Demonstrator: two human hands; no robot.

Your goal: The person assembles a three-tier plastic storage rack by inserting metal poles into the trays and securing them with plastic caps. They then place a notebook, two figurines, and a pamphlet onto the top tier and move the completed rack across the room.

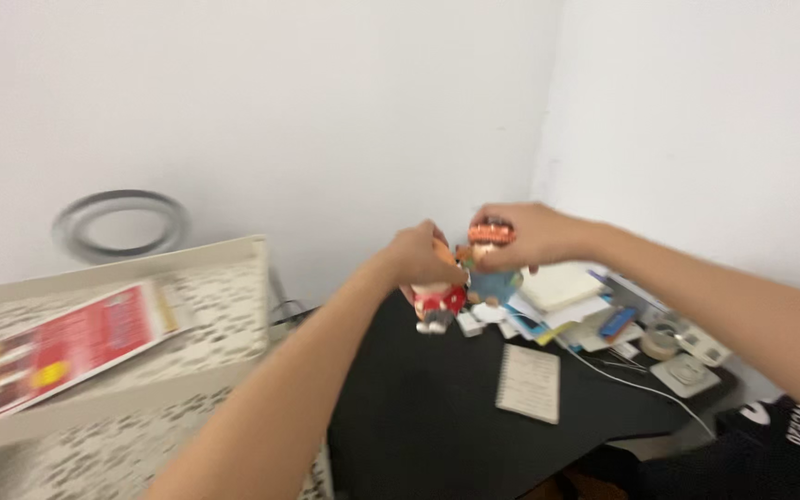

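My left hand (425, 258) is closed around a small red toy figure (437, 306) whose legs hang just above the black desk (418, 407). Right next to it, my right hand (516, 233) pinches a small orange piece (492, 234) near the figure's head. Both hands meet over the far part of the desk, close to the corner of the white walls. The picture is motion-blurred, so the figure's details are unclear.
A white perforated tray (224, 306) on the left holds a red leaflet (67, 347). A small notepad (530, 381), a stack of papers (562, 296), a tape roll (659, 343), a white cable (631, 384) and a ring light (122, 222) are around.
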